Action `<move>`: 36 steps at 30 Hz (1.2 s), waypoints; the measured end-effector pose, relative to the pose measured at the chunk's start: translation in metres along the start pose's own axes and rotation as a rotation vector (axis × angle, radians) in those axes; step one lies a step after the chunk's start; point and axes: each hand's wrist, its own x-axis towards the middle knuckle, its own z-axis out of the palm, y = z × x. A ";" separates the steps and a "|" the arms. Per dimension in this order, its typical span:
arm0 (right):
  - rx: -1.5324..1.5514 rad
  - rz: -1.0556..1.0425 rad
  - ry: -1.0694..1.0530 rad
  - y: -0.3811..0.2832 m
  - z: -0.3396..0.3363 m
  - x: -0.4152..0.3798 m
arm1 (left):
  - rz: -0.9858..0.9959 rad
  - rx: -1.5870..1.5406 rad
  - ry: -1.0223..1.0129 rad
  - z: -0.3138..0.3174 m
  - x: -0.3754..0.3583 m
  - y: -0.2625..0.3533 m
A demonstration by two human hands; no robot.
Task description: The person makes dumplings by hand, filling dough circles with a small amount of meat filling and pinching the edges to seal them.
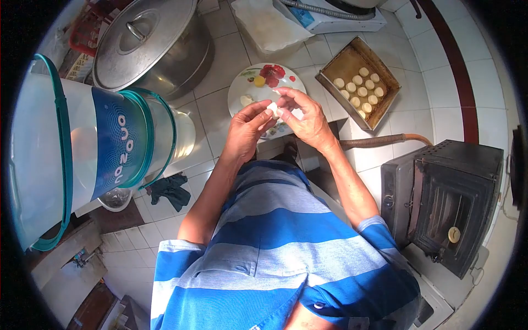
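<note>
Above a floral plate (236, 91), my left hand (250, 124) and my right hand (306, 118) meet at a small white piece of dough (273, 109). Both hands pinch it between thumb and fingers. On the plate, a yellow round lump (259, 81) lies near the painted red flower, and a pale dough piece (246, 100) rests at the left side. To the right, a rectangular metal tray (341, 61) holds several pale round dough pieces (358, 80).
A large lidded pot (148, 44) stands at the upper left, beside transparent buckets with teal rims (66, 148). A white plastic-covered container (269, 25) is behind the plate. At the right are a small dark oven (456, 198) and a hose (379, 141).
</note>
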 end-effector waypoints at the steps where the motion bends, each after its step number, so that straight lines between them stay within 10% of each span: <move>1: 0.119 0.047 -0.002 0.002 0.000 0.000 | -0.006 0.025 0.003 0.000 -0.001 0.001; 29: 0.210 0.228 -0.035 0.001 -0.005 0.004 | 0.013 0.195 0.025 0.009 -0.007 0.008; 36: -0.327 -0.373 0.007 -0.005 -0.017 -0.002 | 0.001 0.016 -0.012 0.005 -0.004 0.007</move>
